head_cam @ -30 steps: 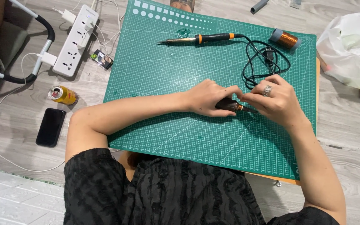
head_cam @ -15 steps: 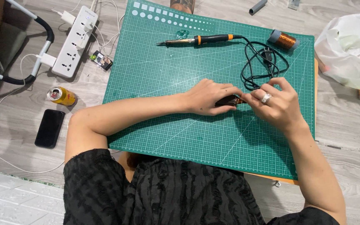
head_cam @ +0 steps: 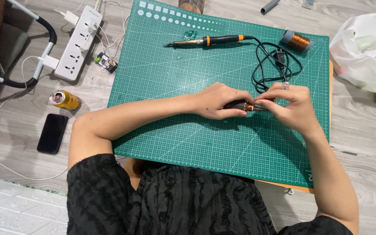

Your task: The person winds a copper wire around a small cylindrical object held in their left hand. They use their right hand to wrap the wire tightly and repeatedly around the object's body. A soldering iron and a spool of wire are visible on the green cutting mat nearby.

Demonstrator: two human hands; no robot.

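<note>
My left hand [head_cam: 219, 101] and my right hand [head_cam: 290, 105] meet over the middle of a green cutting mat [head_cam: 188, 130]. Between them lies a small dark rod wound with copper wire [head_cam: 244, 105]. The left fingers grip its dark end, and the right fingertips pinch the copper-wound end. A ring sits on my right hand. Beyond the hands a soldering iron [head_cam: 205, 41] with a black and orange handle lies on the mat, its black cord [head_cam: 275, 65] coiled near my right hand. A spool of copper wire [head_cam: 297, 41] rests at the mat's far right.
Left of the mat on the wooden floor are a white power strip [head_cam: 80, 43], a yellow can [head_cam: 66, 100], a black phone [head_cam: 53, 133] and a white cable. A white plastic bag [head_cam: 366, 48] with items lies at the right.
Both hands stayed at the mat's middle. My right hand turned and shifted its fingers from over the rod to pinching its copper-wound end.
</note>
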